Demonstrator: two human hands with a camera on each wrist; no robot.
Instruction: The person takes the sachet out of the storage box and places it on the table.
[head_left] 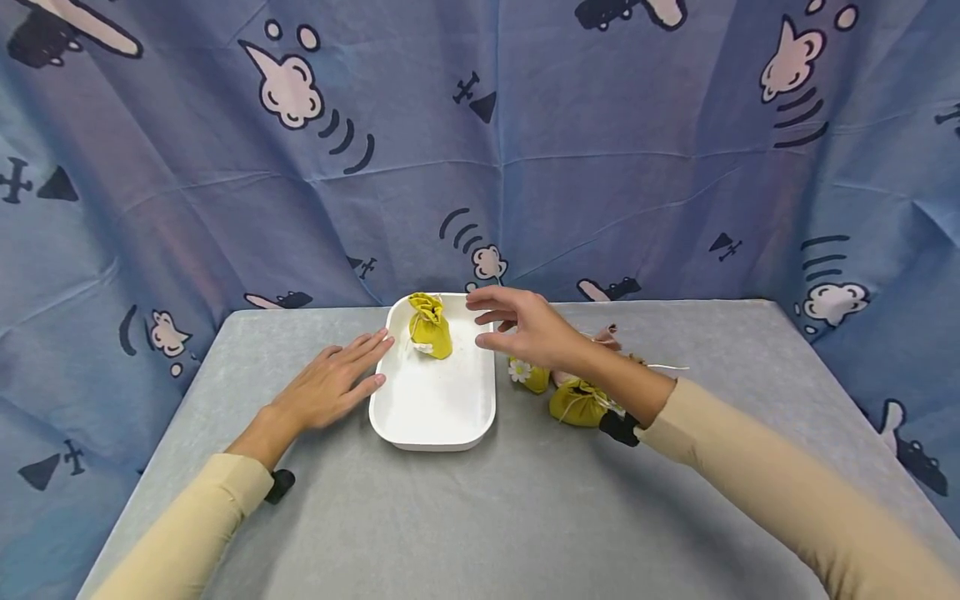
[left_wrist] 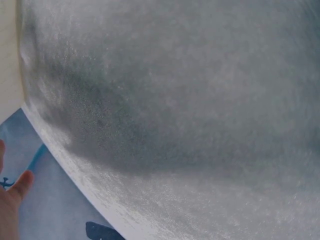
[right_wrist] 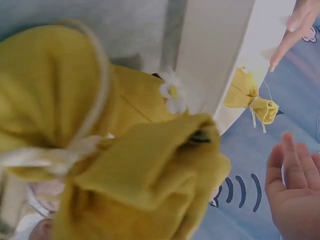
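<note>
A white rectangular tray (head_left: 435,408) stands on the grey table. One yellow drawstring pouch (head_left: 431,333) with a white flower sits inside it, toward the far left. My left hand (head_left: 333,385) is at the tray's left rim, its fingers extended and fingertips right at the edge. Over the right rim hovers my right hand (head_left: 525,327), fingers loosely bent with nothing between them. Beneath and beside the right forearm lie more yellow pouches, among them a flowered pouch (head_left: 531,375) and a tied pouch (head_left: 577,403), partly hidden by the arm.
Something pinkish (head_left: 607,337) pokes out behind the right forearm, with a thin white cord (head_left: 667,367) trailing right. A blue patterned curtain (head_left: 420,158) hangs behind the table (head_left: 360,517). Dark wrist devices sit under both cuffs.
</note>
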